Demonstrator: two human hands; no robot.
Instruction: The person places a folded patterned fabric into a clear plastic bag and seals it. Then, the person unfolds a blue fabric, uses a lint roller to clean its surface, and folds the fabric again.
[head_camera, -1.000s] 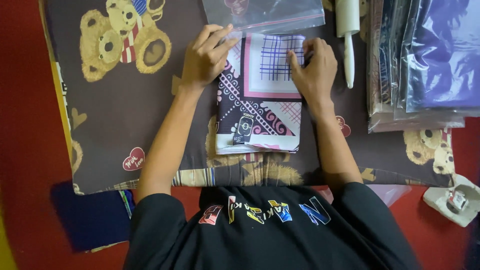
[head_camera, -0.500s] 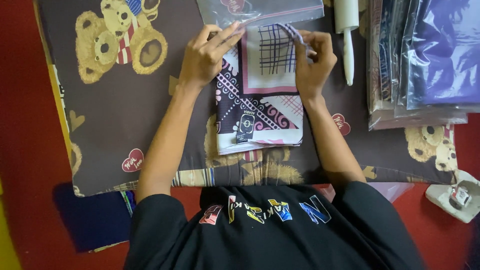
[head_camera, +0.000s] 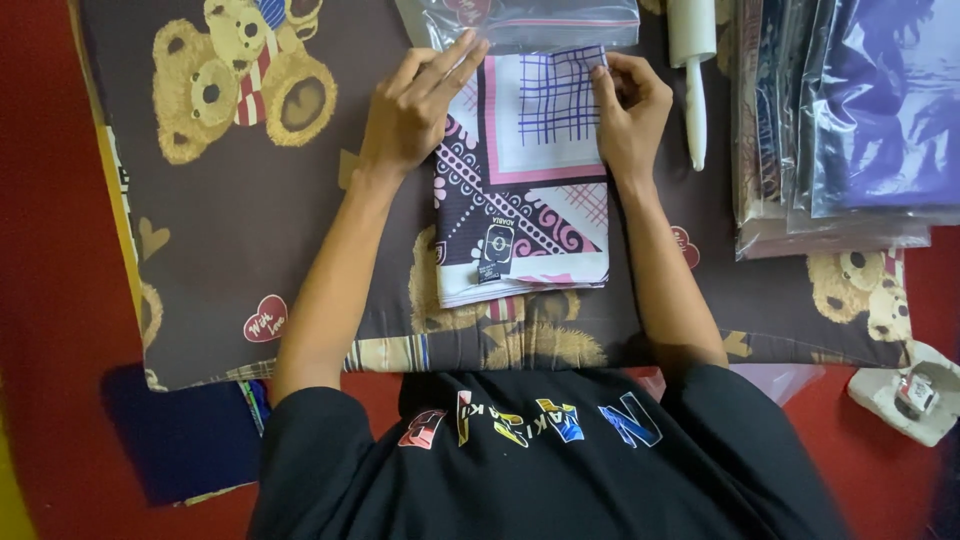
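A flat cushion covered in dark brown fabric printed with tan teddy bears and red hearts (head_camera: 250, 200) serves as the work surface; it rests on a red floor (head_camera: 40, 250). At the middle of the cushion lies a folded patterned cloth in white, pink and dark purple (head_camera: 525, 190). A clear plastic bag (head_camera: 520, 20) lies at the far edge, touching the cloth's far end. A white cylindrical tool with a thin handle (head_camera: 693, 70) lies right of the cloth. A stack of clear-wrapped dark fabrics (head_camera: 850, 120) occupies the far right corner.
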